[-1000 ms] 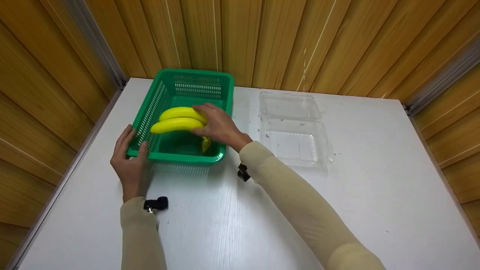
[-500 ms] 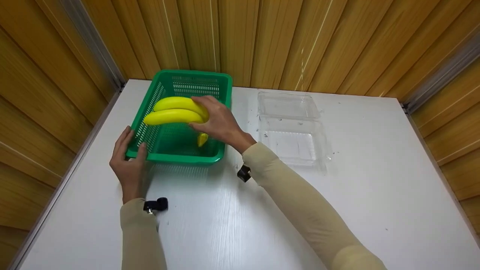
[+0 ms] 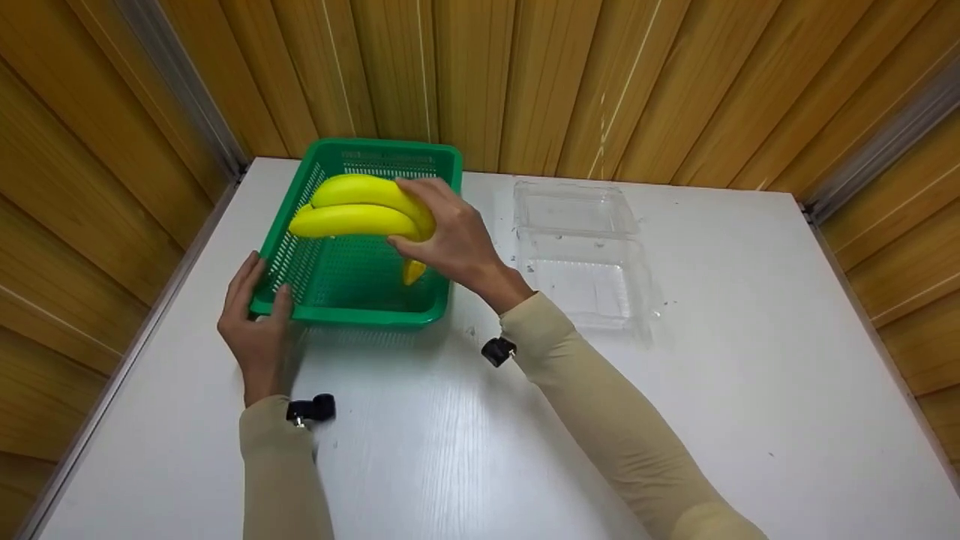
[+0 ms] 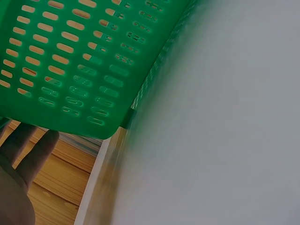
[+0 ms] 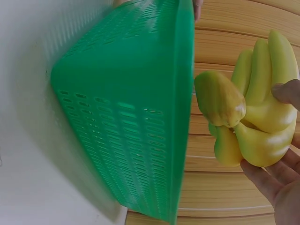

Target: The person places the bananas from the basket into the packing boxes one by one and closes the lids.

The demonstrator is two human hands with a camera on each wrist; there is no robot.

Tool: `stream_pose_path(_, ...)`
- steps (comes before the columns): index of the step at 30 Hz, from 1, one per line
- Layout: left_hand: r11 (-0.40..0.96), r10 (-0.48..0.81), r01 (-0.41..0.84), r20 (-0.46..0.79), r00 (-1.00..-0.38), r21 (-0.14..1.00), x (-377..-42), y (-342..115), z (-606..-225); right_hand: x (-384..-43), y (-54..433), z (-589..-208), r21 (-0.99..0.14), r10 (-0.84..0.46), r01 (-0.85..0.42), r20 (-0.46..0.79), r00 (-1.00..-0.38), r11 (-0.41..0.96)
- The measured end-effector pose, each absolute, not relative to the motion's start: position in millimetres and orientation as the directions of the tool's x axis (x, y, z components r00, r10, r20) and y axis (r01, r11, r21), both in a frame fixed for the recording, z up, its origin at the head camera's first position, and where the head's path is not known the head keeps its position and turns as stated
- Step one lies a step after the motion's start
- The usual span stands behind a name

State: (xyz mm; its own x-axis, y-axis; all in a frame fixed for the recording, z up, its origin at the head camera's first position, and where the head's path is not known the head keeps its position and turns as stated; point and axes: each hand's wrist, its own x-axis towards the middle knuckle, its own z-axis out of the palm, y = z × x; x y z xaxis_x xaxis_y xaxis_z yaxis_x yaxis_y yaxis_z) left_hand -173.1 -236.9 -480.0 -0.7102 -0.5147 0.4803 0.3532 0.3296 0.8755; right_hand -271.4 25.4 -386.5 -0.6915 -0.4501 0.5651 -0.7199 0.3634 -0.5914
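A bunch of yellow bananas [image 3: 356,221] hangs over the green basket [image 3: 367,319] in the grip of my right hand [image 3: 457,236]. My thumb lies on the near side of the bunch and the fingers on the far side. From the right wrist view, the bananas [image 5: 267,112] stand beyond the basket's rim, several pointing up and a blunt end facing the camera. At the basket's near left corner, my left hand [image 3: 255,330] touches the rim with straight fingers, thumb spread along the front. In the left wrist view its fingertips [image 4: 42,145] meet the basket's edge.
An opened clear plastic clamshell box [image 3: 585,259] lies on the white table [image 3: 735,360] to the right of the basket. Wood-panelled walls [image 3: 585,82] stand behind the table and at both sides. A black wrist camera [image 3: 311,409] sits on my left sleeve.
My right hand has raised the bananas higher above the basket floor and shifted slightly right and away. My left hand has stayed at the basket's corner.
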Motion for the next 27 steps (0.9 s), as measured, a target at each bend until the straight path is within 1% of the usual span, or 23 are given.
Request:
stream_pose_path(9, 0.368, -0.51, 0.365, 0.513, -0.69, 0.856, -173.6, -237.6, -480.8, -264.2, 40.4, -384.6, -0.538, -0.412, -0.76, 0.638, -0.65, 0.364)
stream_pose_path(27, 0.347, -0.526, 0.37, 0.506, -0.684, 0.862, -171.9, -237.1, -483.7, -250.3, 77.5, -396.1, -0.543, -0.359, -0.746, 0.657, -0.663, 0.385)
